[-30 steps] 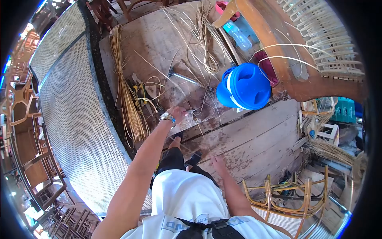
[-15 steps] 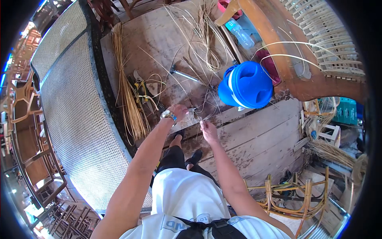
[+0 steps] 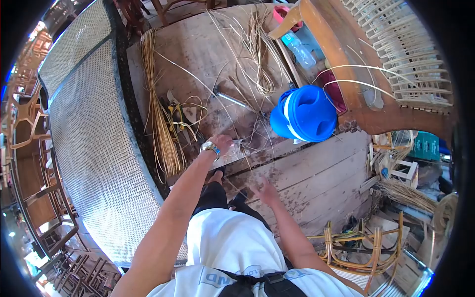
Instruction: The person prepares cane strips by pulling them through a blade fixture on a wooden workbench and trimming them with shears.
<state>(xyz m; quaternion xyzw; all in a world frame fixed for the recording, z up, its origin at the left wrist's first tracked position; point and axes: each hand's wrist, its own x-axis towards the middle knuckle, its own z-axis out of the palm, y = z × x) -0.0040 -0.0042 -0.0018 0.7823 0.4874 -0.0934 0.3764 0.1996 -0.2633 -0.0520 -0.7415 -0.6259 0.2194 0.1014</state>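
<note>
My left hand (image 3: 223, 143), with a wristwatch (image 3: 211, 147) on its wrist, is closed low over the front edge of the wooden platform. A small pale, flat piece (image 3: 238, 141) shows at its fingertips, too small to name. My right hand (image 3: 266, 192) is lower and nearer my body, its fingers smeared by motion. A thin strand (image 3: 248, 161) hangs between the two hands; whether my right fingers grip it is unclear. Left of my left hand lie yellow-and-black handled tools (image 3: 173, 112) beside a long bundle of cane strands (image 3: 157, 106).
A blue water jug (image 3: 309, 114) stands on the platform (image 3: 183, 49) to the right. Behind it are a plastic bottle (image 3: 299, 51) and a wooden chair frame (image 3: 341, 59). A metal rod-like tool (image 3: 231, 98) lies among loose strands. A woven cane panel (image 3: 94, 128) stands at left.
My right hand has moved down toward my body, away from my left hand. My left hand stays almost in place. The view has shifted slightly.
</note>
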